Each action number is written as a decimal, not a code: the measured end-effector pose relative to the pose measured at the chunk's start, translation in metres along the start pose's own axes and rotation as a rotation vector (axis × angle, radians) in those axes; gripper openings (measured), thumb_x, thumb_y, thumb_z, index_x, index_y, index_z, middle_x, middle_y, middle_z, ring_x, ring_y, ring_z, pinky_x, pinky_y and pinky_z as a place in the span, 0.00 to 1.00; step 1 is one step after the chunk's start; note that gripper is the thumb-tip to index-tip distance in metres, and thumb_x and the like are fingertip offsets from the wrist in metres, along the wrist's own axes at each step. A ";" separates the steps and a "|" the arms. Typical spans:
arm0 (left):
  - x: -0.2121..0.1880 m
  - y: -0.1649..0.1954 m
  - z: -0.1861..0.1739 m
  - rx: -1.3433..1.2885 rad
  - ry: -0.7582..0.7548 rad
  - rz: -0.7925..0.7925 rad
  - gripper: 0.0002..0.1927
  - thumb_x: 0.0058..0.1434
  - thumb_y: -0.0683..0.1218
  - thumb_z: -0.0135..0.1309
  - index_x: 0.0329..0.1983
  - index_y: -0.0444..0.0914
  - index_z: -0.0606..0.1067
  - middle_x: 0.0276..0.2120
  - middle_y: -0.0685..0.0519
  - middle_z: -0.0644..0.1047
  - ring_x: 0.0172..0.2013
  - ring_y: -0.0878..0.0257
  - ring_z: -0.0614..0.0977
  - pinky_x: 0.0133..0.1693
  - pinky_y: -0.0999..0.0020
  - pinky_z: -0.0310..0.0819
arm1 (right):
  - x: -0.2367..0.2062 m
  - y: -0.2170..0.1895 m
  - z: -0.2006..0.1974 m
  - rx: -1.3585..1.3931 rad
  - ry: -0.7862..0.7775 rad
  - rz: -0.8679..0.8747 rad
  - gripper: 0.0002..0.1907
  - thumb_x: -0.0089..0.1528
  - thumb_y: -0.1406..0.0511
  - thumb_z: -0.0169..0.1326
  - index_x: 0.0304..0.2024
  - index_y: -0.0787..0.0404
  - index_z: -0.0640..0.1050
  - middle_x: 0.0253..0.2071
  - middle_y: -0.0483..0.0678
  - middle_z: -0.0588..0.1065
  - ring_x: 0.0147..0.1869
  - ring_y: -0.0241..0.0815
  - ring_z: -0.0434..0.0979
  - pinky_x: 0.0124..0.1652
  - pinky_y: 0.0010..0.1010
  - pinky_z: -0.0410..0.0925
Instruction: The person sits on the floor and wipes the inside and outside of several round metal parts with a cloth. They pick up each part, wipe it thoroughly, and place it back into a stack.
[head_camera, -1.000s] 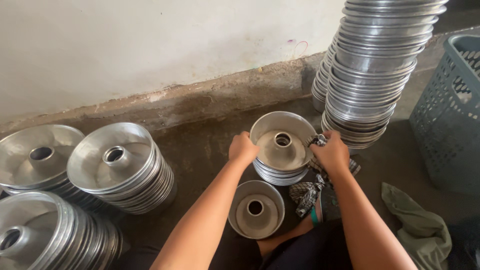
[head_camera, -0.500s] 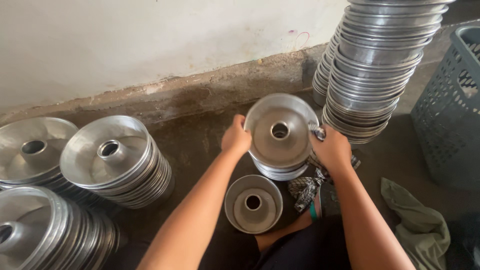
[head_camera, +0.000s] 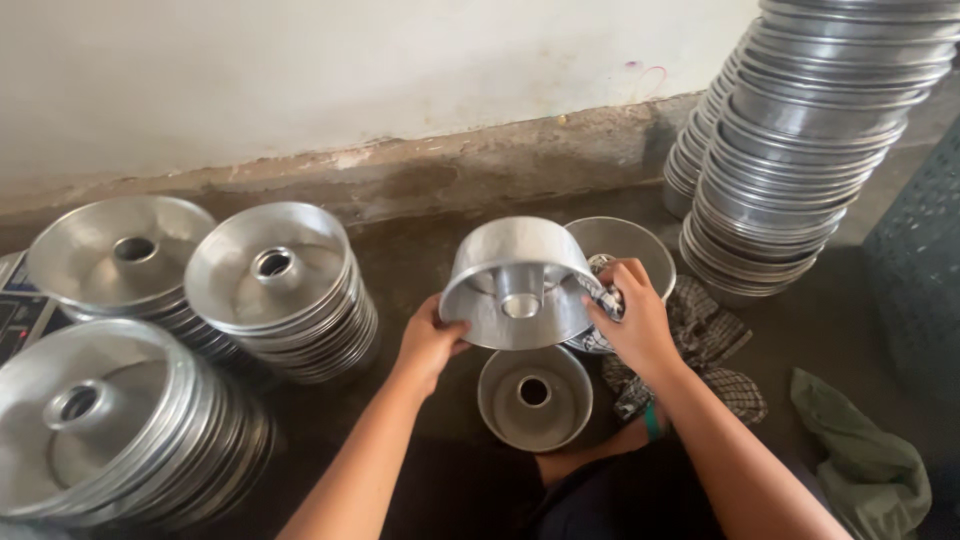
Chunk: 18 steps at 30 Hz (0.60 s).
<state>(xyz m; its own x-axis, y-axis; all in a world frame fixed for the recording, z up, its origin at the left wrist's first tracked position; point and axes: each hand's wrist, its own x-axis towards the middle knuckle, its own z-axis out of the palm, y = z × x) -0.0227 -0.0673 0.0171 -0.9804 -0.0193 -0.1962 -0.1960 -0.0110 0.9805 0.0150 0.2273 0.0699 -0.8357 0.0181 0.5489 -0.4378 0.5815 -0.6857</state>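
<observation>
A tall stack of nested aluminium pans (head_camera: 800, 150) rises at the right by the wall (head_camera: 350, 70), with a second, lower stack (head_camera: 695, 150) half hidden behind it. On the left, three leaning stacks of ring-shaped tube pans rest on the concrete floor (head_camera: 420, 250): one nearest the camera (head_camera: 110, 430), one at the far left (head_camera: 120, 255) and one beside it (head_camera: 285, 290). A green cloth (head_camera: 865, 465) lies crumpled at the lower right, next to the edge of a plastic basket (head_camera: 925, 270). In the middle, a single tube pan (head_camera: 518, 285) is held up off the floor, tilted with its open side and centre tube toward the camera. The left hand (head_camera: 430, 345) grips its left rim, fingers curled around the edge; the right hand (head_camera: 630, 315) clasps the right rim together with a checked rag (head_camera: 700, 340). Below it another tube pan (head_camera: 535, 395) sits on the floor, and a plain round pan (head_camera: 625, 250) stands just behind.
</observation>
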 end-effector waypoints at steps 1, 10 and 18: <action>-0.004 -0.007 -0.001 -0.045 0.003 0.009 0.29 0.59 0.34 0.55 0.65 0.39 0.68 0.48 0.48 0.78 0.48 0.58 0.82 0.46 0.62 0.82 | -0.002 0.001 0.003 -0.013 -0.001 -0.028 0.16 0.56 0.67 0.64 0.40 0.66 0.71 0.46 0.53 0.71 0.45 0.54 0.76 0.44 0.37 0.69; -0.028 -0.041 0.002 -0.224 -0.016 0.178 0.32 0.56 0.29 0.51 0.66 0.36 0.66 0.58 0.48 0.76 0.56 0.59 0.77 0.51 0.68 0.72 | -0.017 0.014 0.015 -0.103 -0.077 -0.107 0.13 0.52 0.69 0.64 0.36 0.63 0.73 0.53 0.53 0.73 0.53 0.54 0.77 0.47 0.37 0.71; -0.025 -0.058 0.007 -0.208 0.047 0.207 0.34 0.55 0.26 0.50 0.65 0.38 0.63 0.59 0.50 0.74 0.59 0.61 0.76 0.56 0.68 0.72 | -0.022 0.012 0.014 -0.128 -0.102 -0.134 0.16 0.48 0.71 0.65 0.37 0.64 0.74 0.54 0.52 0.72 0.55 0.55 0.76 0.48 0.38 0.71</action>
<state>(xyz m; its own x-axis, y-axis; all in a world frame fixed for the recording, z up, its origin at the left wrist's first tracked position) 0.0126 -0.0588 -0.0346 -0.9960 -0.0890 0.0025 0.0209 -0.2063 0.9783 0.0234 0.2224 0.0435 -0.8051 -0.1452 0.5751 -0.5068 0.6722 -0.5398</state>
